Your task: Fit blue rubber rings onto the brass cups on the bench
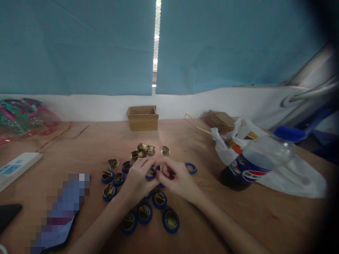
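Over the middle of the table, my left hand point(139, 178) curls its fingers and thumb around a small round brass piece with a blue ring point(150, 173). My right hand point(176, 178) meets it from the right, thumb and fingers pinched together; what lies between them is mostly hidden. Around and below my hands lie several like pieces, such as one blue-ringed brass piece point(171, 221) near the front. Several brass pieces without blue point(143, 150) are heaped just beyond my fingers, and a single brass piece point(165, 150) sits apart. A bare blue ring point(191, 168) rests right of my right hand.
A small open cardboard box point(143, 121) stands at the back wall. To the right are a cola bottle point(249, 165), a white plastic bag point(293, 180) and a brown package point(219, 120). At left lie a phone point(62, 215), a white power strip point(19, 167) and plastic-wrapped goods point(26, 118).
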`<state>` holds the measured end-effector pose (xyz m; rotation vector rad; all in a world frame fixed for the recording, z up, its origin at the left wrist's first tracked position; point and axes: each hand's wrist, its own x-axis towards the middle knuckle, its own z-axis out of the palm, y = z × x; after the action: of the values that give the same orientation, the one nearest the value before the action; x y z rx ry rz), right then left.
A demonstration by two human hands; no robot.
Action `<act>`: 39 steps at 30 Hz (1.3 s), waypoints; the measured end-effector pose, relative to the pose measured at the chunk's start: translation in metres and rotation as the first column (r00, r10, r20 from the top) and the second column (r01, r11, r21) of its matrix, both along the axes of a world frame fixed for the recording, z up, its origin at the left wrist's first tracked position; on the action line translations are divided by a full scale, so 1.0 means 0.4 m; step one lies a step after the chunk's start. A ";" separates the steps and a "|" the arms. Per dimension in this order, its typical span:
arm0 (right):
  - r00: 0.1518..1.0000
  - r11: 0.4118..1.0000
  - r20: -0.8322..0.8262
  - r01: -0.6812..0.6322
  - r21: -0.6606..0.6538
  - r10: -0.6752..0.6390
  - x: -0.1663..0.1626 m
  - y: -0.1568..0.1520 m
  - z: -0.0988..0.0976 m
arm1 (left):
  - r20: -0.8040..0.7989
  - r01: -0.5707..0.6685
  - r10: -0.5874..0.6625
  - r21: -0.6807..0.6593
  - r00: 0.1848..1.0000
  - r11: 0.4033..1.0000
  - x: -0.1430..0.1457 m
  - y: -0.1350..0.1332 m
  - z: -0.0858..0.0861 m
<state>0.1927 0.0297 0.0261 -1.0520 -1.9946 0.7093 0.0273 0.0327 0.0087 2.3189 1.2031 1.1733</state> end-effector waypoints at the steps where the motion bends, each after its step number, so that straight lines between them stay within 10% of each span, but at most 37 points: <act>1: 1.000 1.000 0.030 -0.005 0.024 0.005 0.001 0.001 -0.001 | -0.007 0.001 -0.001 -0.003 1.000 1.000 0.000 -0.001 -0.003; 12: 0.964 0.980 0.258 -0.114 0.163 0.069 0.004 0.004 -0.012 | 0.013 0.054 -0.053 -0.053 0.998 0.997 0.016 -0.010 -0.014; 20: 0.975 0.976 -0.049 0.213 -0.043 -0.215 0.093 0.069 0.031 | -0.010 0.053 -0.054 -0.090 0.999 0.995 0.005 -0.010 0.008; 26: 0.993 0.889 0.023 -0.092 -0.448 0.114 0.202 0.106 0.039 | -0.148 0.109 -0.136 -0.178 0.980 0.978 0.000 -0.011 -0.012; 39: 0.924 0.827 0.216 -0.156 -0.541 0.315 0.229 0.099 0.048 | -0.224 0.082 -0.139 -0.246 0.965 0.966 -0.002 -0.007 -0.022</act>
<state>0.2844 0.0694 0.0453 -1.2853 -2.2834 1.3509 0.0266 0.0297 -0.0002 2.3574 1.1972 0.6854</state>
